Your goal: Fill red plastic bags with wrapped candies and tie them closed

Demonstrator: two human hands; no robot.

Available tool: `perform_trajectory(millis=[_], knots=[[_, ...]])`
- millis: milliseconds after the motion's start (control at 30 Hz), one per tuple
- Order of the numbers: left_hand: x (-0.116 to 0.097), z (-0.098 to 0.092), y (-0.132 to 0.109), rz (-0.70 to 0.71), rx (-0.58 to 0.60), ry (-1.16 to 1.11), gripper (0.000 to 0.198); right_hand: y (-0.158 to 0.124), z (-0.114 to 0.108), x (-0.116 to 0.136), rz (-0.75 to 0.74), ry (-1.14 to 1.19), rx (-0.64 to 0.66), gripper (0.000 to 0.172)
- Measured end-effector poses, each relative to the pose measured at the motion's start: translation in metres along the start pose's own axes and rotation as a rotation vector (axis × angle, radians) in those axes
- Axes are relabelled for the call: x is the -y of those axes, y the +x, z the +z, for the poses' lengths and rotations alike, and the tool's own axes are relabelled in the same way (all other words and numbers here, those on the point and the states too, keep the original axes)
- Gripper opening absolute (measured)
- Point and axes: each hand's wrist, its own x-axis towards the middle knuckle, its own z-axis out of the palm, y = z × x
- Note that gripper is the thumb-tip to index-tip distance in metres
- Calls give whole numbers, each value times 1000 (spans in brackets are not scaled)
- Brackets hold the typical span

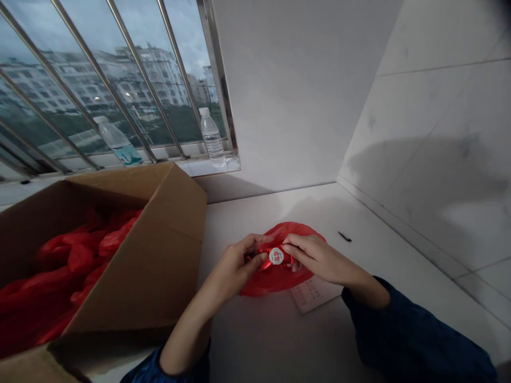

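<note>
My left hand (235, 266) and my right hand (317, 259) meet over a red plastic bag (275, 279) that lies on the white counter (271, 340). Both hands pinch a small shiny red packet (276, 256) with a round white sticker on it, held just above the bag. The left fingers grip its left end, the right fingers its right end. Both sleeves are dark blue.
A large open cardboard box (159, 266) stands at the left, filled with red bags (67, 266). A paper sheet (315, 295) lies under the bag. A small dark object (345, 236) lies at the right. Two water bottles (211, 135) stand on the barred window sill. A tiled wall closes the right side.
</note>
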Motion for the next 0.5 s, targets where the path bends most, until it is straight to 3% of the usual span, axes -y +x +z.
perform_trajectory(millis=[333, 500], knots=[[0, -2, -2, 16, 9, 67, 30, 1, 1, -1, -20, -61, 9, 28], [0, -6, -2, -31, 26, 266, 28, 4, 7, -7, -7, -246, -34, 28]])
